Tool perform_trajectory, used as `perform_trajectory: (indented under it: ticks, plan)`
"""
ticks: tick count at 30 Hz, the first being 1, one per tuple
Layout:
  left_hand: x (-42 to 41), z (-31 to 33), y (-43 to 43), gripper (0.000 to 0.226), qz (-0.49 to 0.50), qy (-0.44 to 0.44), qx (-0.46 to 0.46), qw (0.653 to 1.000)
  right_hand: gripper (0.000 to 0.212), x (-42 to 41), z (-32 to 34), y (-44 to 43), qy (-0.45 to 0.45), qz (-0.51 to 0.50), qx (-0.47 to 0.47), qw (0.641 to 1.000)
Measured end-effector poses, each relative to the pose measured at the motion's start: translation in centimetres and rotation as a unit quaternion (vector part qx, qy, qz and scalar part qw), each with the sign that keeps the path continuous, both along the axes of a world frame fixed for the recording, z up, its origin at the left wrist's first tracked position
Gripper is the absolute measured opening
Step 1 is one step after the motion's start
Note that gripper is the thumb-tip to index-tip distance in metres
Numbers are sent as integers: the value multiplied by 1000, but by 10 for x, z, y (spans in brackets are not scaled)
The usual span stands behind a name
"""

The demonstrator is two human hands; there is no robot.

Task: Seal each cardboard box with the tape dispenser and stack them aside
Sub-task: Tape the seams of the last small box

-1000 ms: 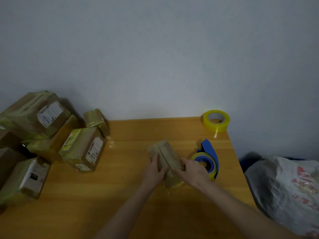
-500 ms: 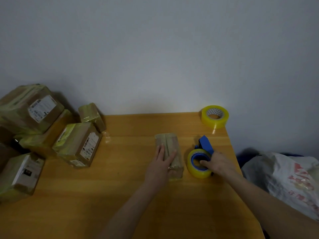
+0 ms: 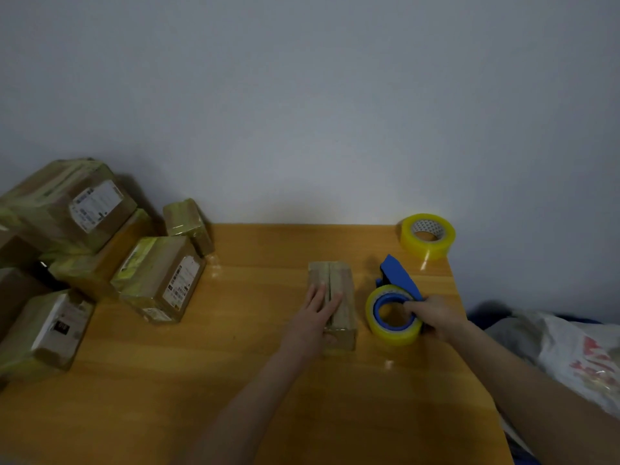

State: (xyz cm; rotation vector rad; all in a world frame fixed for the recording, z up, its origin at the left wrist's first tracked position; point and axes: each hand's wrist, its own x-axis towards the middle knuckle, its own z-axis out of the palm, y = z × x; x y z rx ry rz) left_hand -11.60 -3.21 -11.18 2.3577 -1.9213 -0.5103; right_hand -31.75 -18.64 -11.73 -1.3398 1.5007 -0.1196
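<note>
A small cardboard box (image 3: 340, 290) lies on the wooden table (image 3: 235, 380), its two top flaps meeting in a seam along its length. My left hand (image 3: 313, 317) presses flat on the box's left half with fingers straight. To the right of the box sits a blue tape dispenser (image 3: 396, 297) loaded with a yellowish roll. My right hand (image 3: 432, 315) grips the dispenser at its near right side, fingers curled over the roll's rim.
A heap of taped cardboard boxes (image 3: 157, 276) with shipping labels fills the table's left side. A spare yellow tape roll (image 3: 427, 234) stands at the back right corner by the wall. A white plastic bag (image 3: 570, 357) lies beyond the table's right edge.
My right hand left the box and took hold of the tape dispenser. My left hand turned the box straight and now lies flat on it.
</note>
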Motion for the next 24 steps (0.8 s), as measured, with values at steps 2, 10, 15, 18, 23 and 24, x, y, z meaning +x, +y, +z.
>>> perform_trajectory:
  ticks: [2, 10, 15, 18, 23, 24]
  plan:
    - [2, 0, 0, 88, -3, 13, -4, 1000, 12, -2, 12, -3, -40, 3, 20, 999]
    - [7, 18, 3, 93, 1, 21, 4, 1000, 68, -17, 69, -2, -170, 52, -13, 984]
    - [2, 63, -5, 54, 265, 429, -193, 842, 62, -34, 96, 5, -258, 91, -30, 961]
    - [-3, 83, -7, 55, 332, 616, -130, 702, 63, -37, 103, 14, -265, 135, -46, 954]
    - [-12, 96, -5, 59, 292, 643, -87, 703, 68, -30, 112, 22, -219, 213, -82, 949]
    - [-12, 97, -4, 54, 294, 637, -90, 707, 66, -28, 113, 24, -211, 221, -85, 948]
